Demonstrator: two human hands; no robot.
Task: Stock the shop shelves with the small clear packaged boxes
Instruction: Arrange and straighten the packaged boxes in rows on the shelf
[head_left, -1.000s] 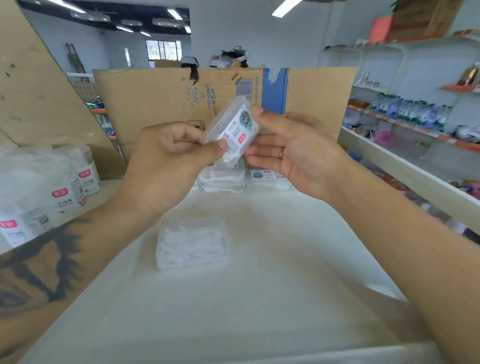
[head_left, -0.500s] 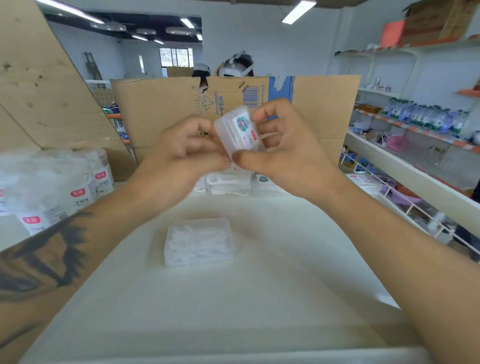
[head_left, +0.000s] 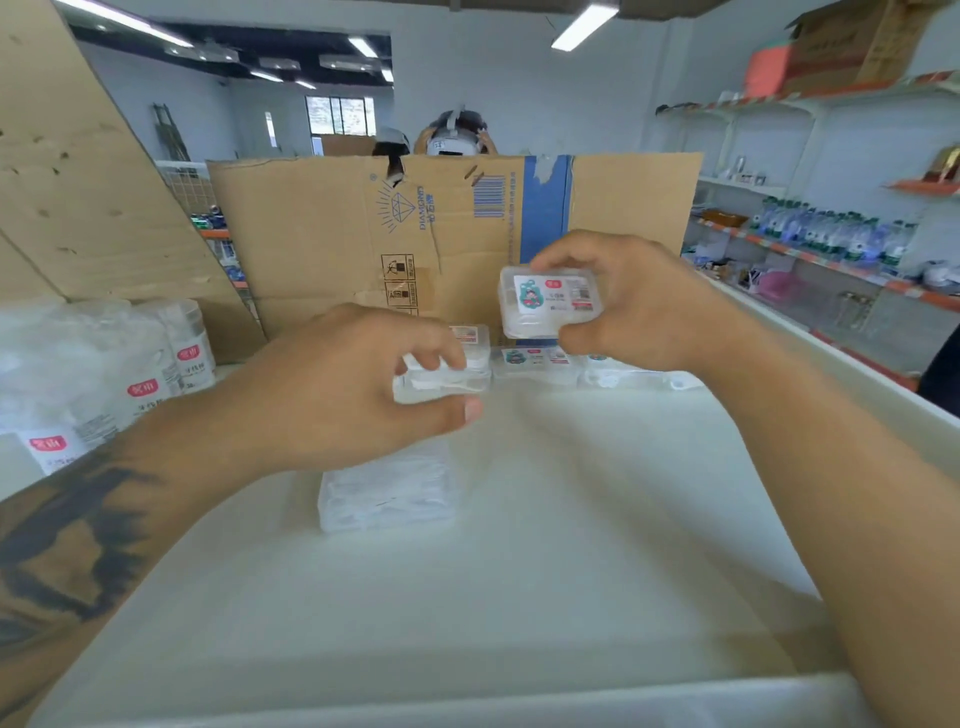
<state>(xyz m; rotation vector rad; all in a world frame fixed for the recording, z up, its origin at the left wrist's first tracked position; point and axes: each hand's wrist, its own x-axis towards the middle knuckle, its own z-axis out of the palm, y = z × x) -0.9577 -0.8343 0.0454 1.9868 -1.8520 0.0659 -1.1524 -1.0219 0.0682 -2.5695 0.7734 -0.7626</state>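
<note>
A brown cardboard sheet (head_left: 452, 234) printed "DIAMOND" stands behind the white shelf (head_left: 467, 597). The left hand (head_left: 332, 395) pinches a clear box (head_left: 441, 376) low over the shelf. The right hand (head_left: 639, 306) grips a labelled clear box (head_left: 550, 301), label facing the camera, above a back row of boxes (head_left: 540, 364). A loose box (head_left: 387, 491) lies mid-shelf.

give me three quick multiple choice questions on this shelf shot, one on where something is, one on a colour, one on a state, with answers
1. Where does the loose clear box lie?
A. on the white shelf, below the left hand
B. on the cardboard sheet
C. in the right hand

2. What colour is the stripe on the cardboard sheet?
A. green
B. blue
C. red

3. What is the right hand doing?
A. resting flat
B. hanging empty
C. gripping a labelled box

Answers: 1 A, it rests on the shelf surface; 2 B, a blue band runs beside the barcode; 3 C, fingers and thumb curl round it.
</note>
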